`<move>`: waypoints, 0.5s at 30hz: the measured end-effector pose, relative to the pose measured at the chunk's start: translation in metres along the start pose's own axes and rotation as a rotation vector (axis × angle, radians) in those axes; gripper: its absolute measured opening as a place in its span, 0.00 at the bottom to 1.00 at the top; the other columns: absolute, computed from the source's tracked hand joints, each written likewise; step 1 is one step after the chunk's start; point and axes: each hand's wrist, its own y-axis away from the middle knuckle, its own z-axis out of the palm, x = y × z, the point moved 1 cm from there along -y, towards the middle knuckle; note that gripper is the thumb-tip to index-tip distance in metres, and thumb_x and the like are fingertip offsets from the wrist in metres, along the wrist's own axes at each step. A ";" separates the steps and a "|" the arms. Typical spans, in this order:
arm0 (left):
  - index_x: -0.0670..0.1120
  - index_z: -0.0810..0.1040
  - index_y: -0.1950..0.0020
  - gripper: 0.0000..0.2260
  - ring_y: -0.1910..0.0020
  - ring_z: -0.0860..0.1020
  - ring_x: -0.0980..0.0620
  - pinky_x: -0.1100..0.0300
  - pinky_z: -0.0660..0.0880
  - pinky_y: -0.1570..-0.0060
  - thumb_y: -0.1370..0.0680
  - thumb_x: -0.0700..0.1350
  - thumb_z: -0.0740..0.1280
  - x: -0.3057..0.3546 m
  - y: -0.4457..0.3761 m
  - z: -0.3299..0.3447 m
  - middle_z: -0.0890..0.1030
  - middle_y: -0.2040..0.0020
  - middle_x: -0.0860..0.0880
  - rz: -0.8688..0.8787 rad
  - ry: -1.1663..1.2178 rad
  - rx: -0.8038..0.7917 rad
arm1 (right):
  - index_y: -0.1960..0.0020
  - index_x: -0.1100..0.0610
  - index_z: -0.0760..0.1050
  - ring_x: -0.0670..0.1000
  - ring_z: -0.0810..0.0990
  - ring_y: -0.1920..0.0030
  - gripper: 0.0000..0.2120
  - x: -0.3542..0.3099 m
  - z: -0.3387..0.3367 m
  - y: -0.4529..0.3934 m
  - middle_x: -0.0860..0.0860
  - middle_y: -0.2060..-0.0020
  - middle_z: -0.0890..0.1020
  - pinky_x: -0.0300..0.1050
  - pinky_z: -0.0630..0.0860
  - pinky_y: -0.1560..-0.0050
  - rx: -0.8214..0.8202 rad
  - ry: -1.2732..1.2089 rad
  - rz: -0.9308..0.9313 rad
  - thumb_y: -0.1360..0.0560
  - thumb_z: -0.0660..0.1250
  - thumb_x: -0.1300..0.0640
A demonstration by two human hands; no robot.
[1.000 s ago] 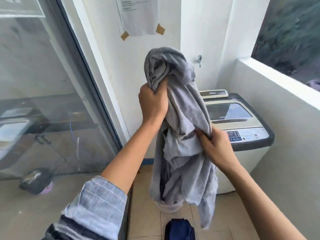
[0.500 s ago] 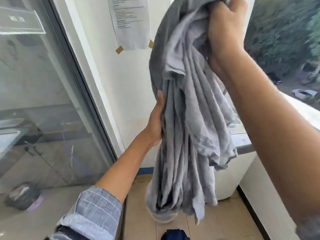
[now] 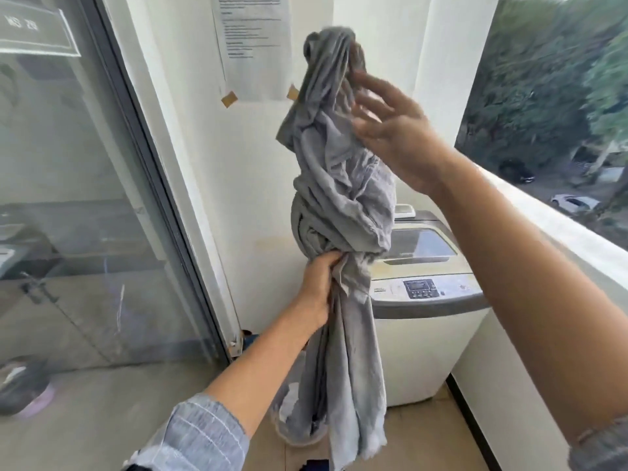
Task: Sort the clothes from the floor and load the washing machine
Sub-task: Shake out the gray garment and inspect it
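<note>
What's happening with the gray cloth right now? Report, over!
Left hand grips gray cloth mid-length. Right hand open, fingers blurred beside its top. Washing machine lid down, cloth not loaded.

The washing machine (image 3: 421, 297) stands far right against the wall, the glass door (image 3: 85, 198) at left, the garment (image 3: 339, 205) between them, nearer, a paper notice (image 3: 253, 45) behind it.

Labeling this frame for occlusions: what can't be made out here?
- Head view: right hand blurred; contact with the cloth unclear.
- Washer left side hidden behind cloth.
- Notice text too small.
- Dark item cut by bottom edge.
- Left hand fingers buried in cloth.
</note>
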 end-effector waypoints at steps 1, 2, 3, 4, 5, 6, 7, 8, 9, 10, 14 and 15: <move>0.41 0.84 0.49 0.11 0.67 0.83 0.51 0.63 0.79 0.65 0.18 0.45 0.65 0.011 0.002 0.001 0.86 0.60 0.45 -0.020 0.067 -0.011 | 0.23 0.59 0.68 0.55 0.74 0.26 0.30 0.022 -0.014 0.007 0.59 0.24 0.72 0.52 0.74 0.28 0.078 0.039 0.072 0.22 0.65 0.74; 0.43 0.85 0.53 0.13 0.67 0.82 0.50 0.60 0.78 0.63 0.18 0.48 0.64 0.022 0.000 0.000 0.85 0.62 0.46 -0.012 0.136 -0.015 | 0.23 0.58 0.70 0.53 0.75 0.27 0.27 0.044 -0.025 0.017 0.57 0.26 0.74 0.51 0.73 0.26 0.177 0.085 0.152 0.21 0.68 0.69; 0.44 0.87 0.55 0.16 0.65 0.81 0.48 0.57 0.77 0.59 0.18 0.51 0.65 0.033 0.000 0.002 0.85 0.62 0.46 0.023 0.219 -0.019 | 0.24 0.57 0.71 0.52 0.75 0.28 0.24 0.068 -0.031 0.029 0.55 0.28 0.76 0.50 0.70 0.26 0.267 0.124 0.235 0.19 0.69 0.63; 0.43 0.88 0.54 0.19 0.63 0.81 0.45 0.53 0.77 0.55 0.18 0.55 0.65 0.041 -0.006 0.002 0.85 0.59 0.43 0.071 0.303 0.005 | 0.25 0.57 0.73 0.51 0.75 0.28 0.21 0.091 -0.032 0.044 0.52 0.32 0.79 0.48 0.69 0.27 0.319 0.160 0.321 0.17 0.68 0.58; 0.41 0.88 0.47 0.23 0.58 0.81 0.41 0.49 0.77 0.51 0.19 0.61 0.66 0.048 -0.009 0.004 0.84 0.53 0.39 0.104 0.396 0.021 | 0.27 0.57 0.75 0.51 0.76 0.29 0.19 0.112 -0.028 0.061 0.50 0.36 0.81 0.45 0.70 0.32 0.317 0.178 0.398 0.16 0.66 0.55; 0.38 0.83 0.37 0.34 0.53 0.81 0.39 0.45 0.77 0.48 0.23 0.68 0.67 0.053 -0.014 0.006 0.81 0.48 0.36 0.112 0.459 0.042 | 0.30 0.58 0.77 0.50 0.79 0.33 0.16 0.131 -0.018 0.081 0.50 0.41 0.83 0.41 0.73 0.39 0.272 0.191 0.489 0.15 0.64 0.55; 0.35 0.77 0.30 0.45 0.50 0.79 0.36 0.42 0.77 0.48 0.28 0.73 0.68 0.058 -0.018 0.008 0.79 0.45 0.34 0.125 0.499 0.043 | 0.35 0.59 0.80 0.48 0.83 0.41 0.13 0.145 -0.005 0.102 0.51 0.46 0.85 0.38 0.77 0.47 0.207 0.172 0.564 0.15 0.63 0.56; 0.33 0.74 0.28 0.52 0.49 0.79 0.36 0.42 0.79 0.49 0.31 0.77 0.66 0.065 -0.018 0.011 0.78 0.45 0.33 0.143 0.532 0.026 | 0.40 0.58 0.82 0.47 0.85 0.49 0.12 0.156 0.012 0.125 0.51 0.50 0.87 0.37 0.79 0.54 0.153 0.138 0.633 0.14 0.61 0.55; 0.32 0.73 0.29 0.54 0.50 0.80 0.37 0.44 0.80 0.50 0.31 0.79 0.63 0.070 -0.022 0.014 0.78 0.46 0.33 0.170 0.543 -0.009 | 0.44 0.57 0.83 0.46 0.86 0.53 0.13 0.162 0.026 0.143 0.52 0.52 0.88 0.39 0.81 0.55 0.130 0.069 0.675 0.14 0.61 0.53; 0.31 0.74 0.29 0.55 0.50 0.80 0.38 0.46 0.80 0.51 0.31 0.80 0.60 0.076 -0.024 0.015 0.79 0.47 0.34 0.195 0.530 -0.028 | 0.45 0.56 0.83 0.47 0.87 0.53 0.15 0.169 0.036 0.159 0.52 0.52 0.89 0.42 0.81 0.53 0.136 -0.019 0.700 0.15 0.60 0.50; 0.35 0.79 0.38 0.51 0.41 0.79 0.35 0.36 0.73 0.31 0.32 0.82 0.60 0.101 -0.040 0.003 0.77 0.40 0.33 0.217 0.634 0.000 | 0.36 0.53 0.82 0.52 0.85 0.41 0.23 0.166 0.049 0.185 0.53 0.43 0.87 0.51 0.79 0.39 0.210 -0.255 0.644 0.23 0.67 0.39; 0.34 0.80 0.40 0.50 0.39 0.79 0.34 0.38 0.71 0.29 0.32 0.81 0.60 0.103 -0.044 -0.003 0.77 0.40 0.33 0.231 0.639 0.010 | 0.38 0.53 0.83 0.52 0.85 0.41 0.23 0.155 0.051 0.185 0.53 0.43 0.87 0.50 0.79 0.39 0.185 -0.255 0.618 0.25 0.69 0.40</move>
